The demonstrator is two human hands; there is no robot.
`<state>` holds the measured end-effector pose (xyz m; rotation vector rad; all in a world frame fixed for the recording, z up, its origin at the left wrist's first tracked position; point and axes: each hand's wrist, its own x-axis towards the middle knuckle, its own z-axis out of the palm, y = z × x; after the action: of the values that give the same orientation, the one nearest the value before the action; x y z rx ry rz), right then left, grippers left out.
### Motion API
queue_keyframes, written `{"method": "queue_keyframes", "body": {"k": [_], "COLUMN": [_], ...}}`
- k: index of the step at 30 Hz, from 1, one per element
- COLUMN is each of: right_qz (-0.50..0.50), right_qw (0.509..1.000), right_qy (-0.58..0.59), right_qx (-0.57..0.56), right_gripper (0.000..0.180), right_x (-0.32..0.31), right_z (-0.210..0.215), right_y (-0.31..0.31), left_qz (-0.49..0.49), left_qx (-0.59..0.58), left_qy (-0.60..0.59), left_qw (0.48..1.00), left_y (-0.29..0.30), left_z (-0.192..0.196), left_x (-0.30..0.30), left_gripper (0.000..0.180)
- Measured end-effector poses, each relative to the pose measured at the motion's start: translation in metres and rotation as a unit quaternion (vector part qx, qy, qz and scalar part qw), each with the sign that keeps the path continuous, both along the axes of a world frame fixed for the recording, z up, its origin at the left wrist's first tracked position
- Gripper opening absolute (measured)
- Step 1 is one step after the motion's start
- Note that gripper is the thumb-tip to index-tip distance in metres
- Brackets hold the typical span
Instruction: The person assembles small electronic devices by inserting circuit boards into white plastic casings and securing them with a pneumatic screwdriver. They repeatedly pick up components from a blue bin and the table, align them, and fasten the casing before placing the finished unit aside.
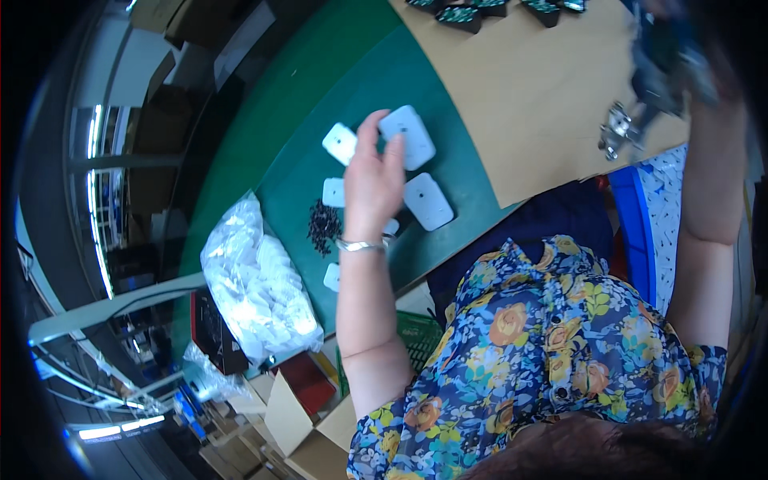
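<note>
My left hand (378, 180), with a silver bangle at the wrist, is over the green tabletop. Its thumb and fingers close on the left edge of a white rounded plate (413, 142) with a small dark hole. Another such plate (429, 202) lies just below it, and a smaller white plate (340, 144) is to the hand's left. A heap of small black pieces (323, 227) lies beside my wrist. At the upper right, my right hand (714, 68) is dark and smeared by motion, next to a blurred blue-grey thing (666, 68) that I cannot make out.
A clear bag of white pieces (260, 280) lies at the table's left edge. Brown board (528, 104) covers the right side, bearing shiny metal parts (618, 130) and black-and-green glittering pieces (460, 16). A blue bin (634, 228) stands by my right arm. Cardboard boxes (292, 408) are at lower left.
</note>
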<state>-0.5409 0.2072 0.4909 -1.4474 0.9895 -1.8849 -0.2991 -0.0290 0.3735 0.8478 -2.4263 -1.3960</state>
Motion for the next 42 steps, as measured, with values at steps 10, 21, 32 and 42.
{"method": "queue_keyframes", "body": {"k": [10,21,32,42], "right_qz": [-0.225,-0.708,-0.642,-0.669], "right_qw": [0.96,0.518,0.584,0.63], "right_qy": [0.076,0.233,0.211,0.137], "right_qx": [0.151,0.42,0.451,0.371], "right_gripper": [0.041,0.072,0.052,0.051], "right_x": [-0.014,-0.117,-0.094,0.129], "right_z": [-0.011,-0.13,-0.122,-0.117], "right_y": [-0.003,0.013,0.034,0.168], "left_qz": [0.004,-0.062,-0.172,-0.303], "left_qx": [-0.215,-0.15,-0.096,0.533], "left_qy": [-0.145,0.058,0.066,0.019], "left_qw": [0.966,0.985,0.978,0.79], "left_y": [-0.007,0.081,0.134,0.234], "left_z": [-0.021,0.02,0.005,-0.017], "left_x": [-0.005,0.026,0.004,-0.085], "left_gripper": [0.045,0.04,0.035,0.058]}}
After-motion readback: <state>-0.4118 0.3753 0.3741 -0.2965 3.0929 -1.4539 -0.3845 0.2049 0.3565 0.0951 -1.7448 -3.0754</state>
